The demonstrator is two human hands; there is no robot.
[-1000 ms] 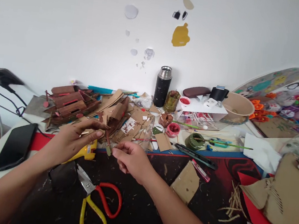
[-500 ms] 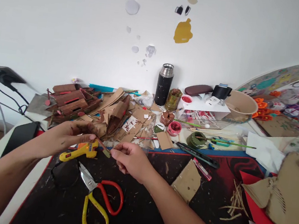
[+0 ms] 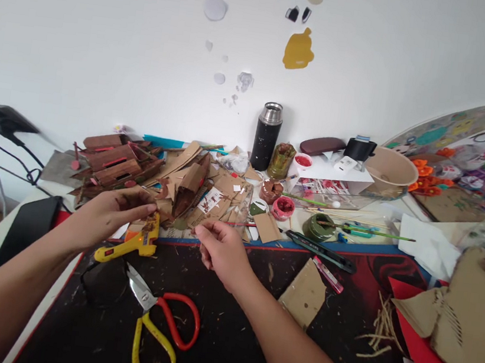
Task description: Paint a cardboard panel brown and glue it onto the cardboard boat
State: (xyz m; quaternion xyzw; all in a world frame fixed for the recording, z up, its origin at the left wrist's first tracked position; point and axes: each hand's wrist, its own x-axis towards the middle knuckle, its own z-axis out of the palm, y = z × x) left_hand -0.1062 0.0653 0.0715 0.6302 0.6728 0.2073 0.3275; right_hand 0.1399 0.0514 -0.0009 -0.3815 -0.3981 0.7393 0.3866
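My left hand [image 3: 120, 210] is closed in a pinch above the yellow glue gun [image 3: 131, 247]. It holds a thin brown stick, hard to make out against the cardboard behind. A small olive-green piece [image 3: 180, 223] shows at the stick's far end, between my two hands. My right hand [image 3: 219, 253] is just to the right of that piece, thumb and forefinger pressed together. Whether anything is between those fingertips I cannot tell. Below the hands lie scissors [image 3: 148, 303] with one red and one yellow handle, blades partly apart, on the dark mat [image 3: 225, 346].
Brown cardboard model boats [image 3: 115, 159] and cardboard scraps [image 3: 222, 202] crowd the back left. A black flask [image 3: 267, 137] stands by the wall, near open paint jars [image 3: 283, 208]. A utility knife [image 3: 320, 251], cardboard piece [image 3: 304, 294] and phone [image 3: 25, 230] lie around.
My right hand has moved slightly up and right, away from the green piece its fingers were touching. The green piece has risen. My left hand has shifted slightly left and up.
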